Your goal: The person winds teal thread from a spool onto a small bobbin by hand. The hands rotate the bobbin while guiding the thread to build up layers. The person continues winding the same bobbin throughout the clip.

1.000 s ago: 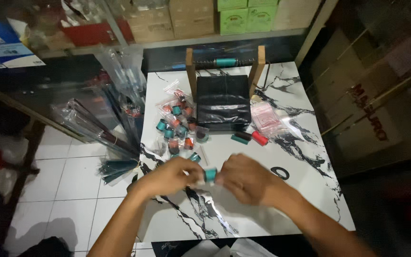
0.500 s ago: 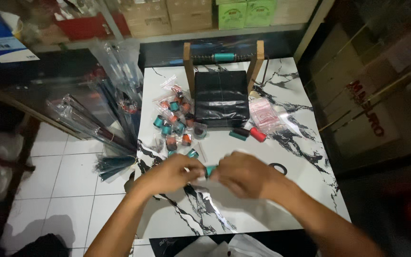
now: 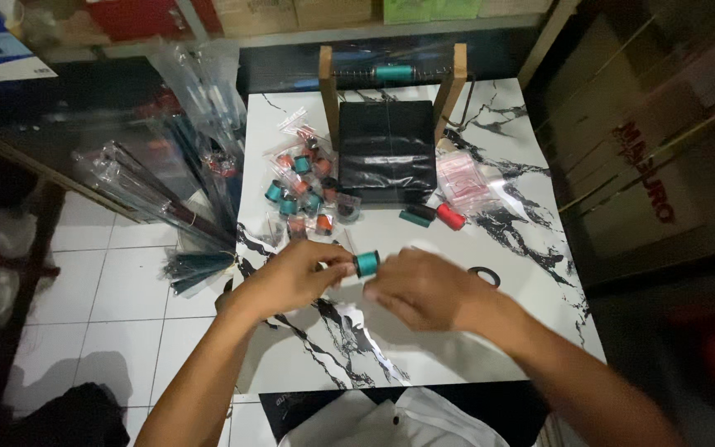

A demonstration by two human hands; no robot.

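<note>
1. A small teal spool [image 3: 367, 263] is held above the near half of the marble-patterned table [image 3: 531, 248], between the two hands and just in front of the person.
2. The left hand [image 3: 291, 277] is closed about the spool's left end: thumb and fingers are curled in, and the spool projects from them toward the right.
3. The right hand [image 3: 424, 290] lies just beside the spool on its right. Its fingers are drawn together toward the spool's right end; whether they touch it or grip anything fine cannot be told, as the hand is blurred.
4. The spool's long axis runs roughly left to right, in line with the gap between the hands. The dark end face is turned toward the right hand.
5. The left hand is the nearer one, being in contact; the right hand is set slightly lower and closer to the body.
6. Beyond the hands, a heap of bagged teal and orange spools [image 3: 304, 194] lies on the left part of the table.
7. A black pouch [image 3: 386, 161] rests against a wooden frame [image 3: 327, 91], whose crossbar carries another teal spool [image 3: 394, 73].
8. A red spool [image 3: 451, 217] and a dark one [image 3: 417, 217] lie side by side, well apart from the hands.
</note>
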